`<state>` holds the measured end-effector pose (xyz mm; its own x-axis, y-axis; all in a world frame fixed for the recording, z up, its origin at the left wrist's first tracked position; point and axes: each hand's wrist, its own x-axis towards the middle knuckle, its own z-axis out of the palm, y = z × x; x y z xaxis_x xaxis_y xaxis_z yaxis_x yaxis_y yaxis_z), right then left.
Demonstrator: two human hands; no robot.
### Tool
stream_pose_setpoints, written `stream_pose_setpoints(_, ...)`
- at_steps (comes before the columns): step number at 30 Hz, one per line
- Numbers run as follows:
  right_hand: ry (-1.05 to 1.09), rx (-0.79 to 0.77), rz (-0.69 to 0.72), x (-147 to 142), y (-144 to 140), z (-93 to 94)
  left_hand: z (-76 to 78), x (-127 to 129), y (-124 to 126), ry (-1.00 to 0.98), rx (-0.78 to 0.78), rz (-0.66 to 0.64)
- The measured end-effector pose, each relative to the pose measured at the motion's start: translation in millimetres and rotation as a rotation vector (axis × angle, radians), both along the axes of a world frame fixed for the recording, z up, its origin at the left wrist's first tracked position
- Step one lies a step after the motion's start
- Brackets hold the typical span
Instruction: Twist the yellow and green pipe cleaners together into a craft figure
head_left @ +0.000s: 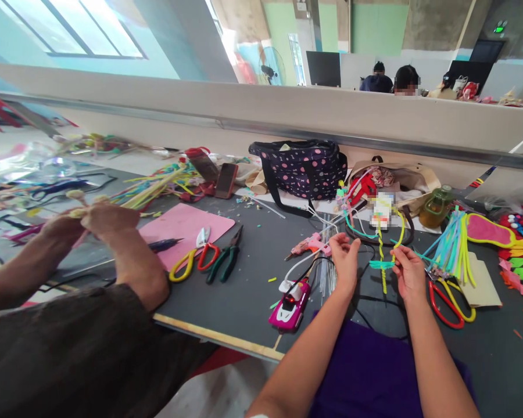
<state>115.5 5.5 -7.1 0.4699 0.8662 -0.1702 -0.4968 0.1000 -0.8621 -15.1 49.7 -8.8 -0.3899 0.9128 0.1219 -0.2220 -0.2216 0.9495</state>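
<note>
My right hand (408, 271) pinches the side of a twisted yellow pipe cleaner (380, 251), where its curved loop comes down and a short teal pipe cleaner (380, 265) crosses the stem. To the left, my left hand (345, 261) is raised with thumb and fingers apart, and nothing shows in its grasp. It is nearest to a pink glue gun (311, 245) and a bundle of pale sticks (326, 276), partly behind the wrist. Beyond the yellow piece lies a phone (381, 213) with a lit screen.
Scissors with red and yellow handles (447, 302) lie beside my right forearm. A magenta car-shaped device (291, 307) sits near the table edge. A patterned bag (303, 174) and a bottle (436, 208) stand behind. At left, another person's hands (102, 220) work near pliers (226, 258).
</note>
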Motion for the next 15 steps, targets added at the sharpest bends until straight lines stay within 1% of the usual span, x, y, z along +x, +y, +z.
stream_pose_setpoints(1, -0.004, 0.006, 0.005, -1.2, -0.6, 1.0, 1.7, 0.9, -3.4, 0.073, 0.06, -0.022)
stream_pose_setpoints(4, -0.008, 0.023, 0.016, -4.0, -2.4, 4.1, 8.3, 4.6, -16.8, 0.244, 0.176, -0.191)
stream_pose_setpoints(6, -0.009, 0.038, 0.022, -4.8, -3.6, 6.0, 13.2, 6.3, -25.2, 0.397, 0.255, -0.254)
stream_pose_setpoints(7, -0.01, 0.048, 0.025, -5.0, -4.1, 6.8, 15.3, 6.8, -28.2, 0.464, 0.301, -0.248)
stream_pose_setpoints(9, -0.013, 0.075, 0.028, -5.0, -5.0, 8.4, 17.6, 7.4, -31.2, 0.521, 0.348, -0.175)
stream_pose_setpoints(10, -0.014, 0.092, 0.03, -4.9, -5.3, 9.0, 17.7, 7.8, -31.0, 0.501, 0.349, -0.129)
stream_pose_setpoints(12, -0.01, 0.124, 0.041, -4.4, -5.6, 9.6, 15.6, 9.0, -28.2, 0.374, 0.296, -0.087)
stream_pose_setpoints(13, -0.003, 0.138, 0.049, -4.0, -5.7, 9.7, 13.8, 9.8, -26.0, 0.28, 0.248, -0.109)
stream_pose_setpoints(14, 0.005, 0.152, 0.055, -3.3, -5.7, 9.8, 11.8, 10.7, -23.7, 0.177, 0.185, -0.166)
stream_pose_setpoints(15, 0.016, 0.163, 0.058, -2.4, -5.7, 9.8, 9.8, 11.5, -21.5, 0.069, 0.114, -0.253)
